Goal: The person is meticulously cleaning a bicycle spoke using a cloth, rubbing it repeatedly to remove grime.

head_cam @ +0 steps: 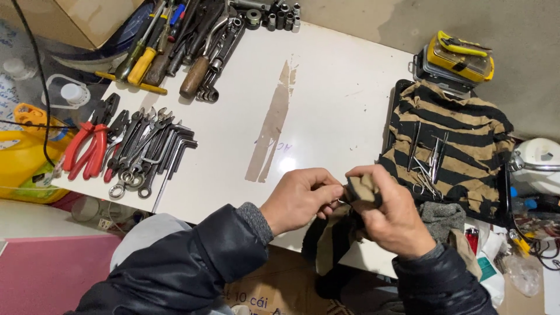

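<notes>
My left hand pinches a small metal piece between thumb and fingertips, over the front edge of the white table. My right hand grips a black-and-tan striped rag and presses a fold of it against that metal piece. The rest of the rag hangs down below the table edge. Both hands touch at the fingertips. What the metal piece is cannot be told; most of it is hidden by the fingers and the rag.
A striped cloth on the right carries several thin metal instruments. A yellow case lies behind it. Red pliers, wrenches and screwdrivers lie at left. A yellow jug stands at far left.
</notes>
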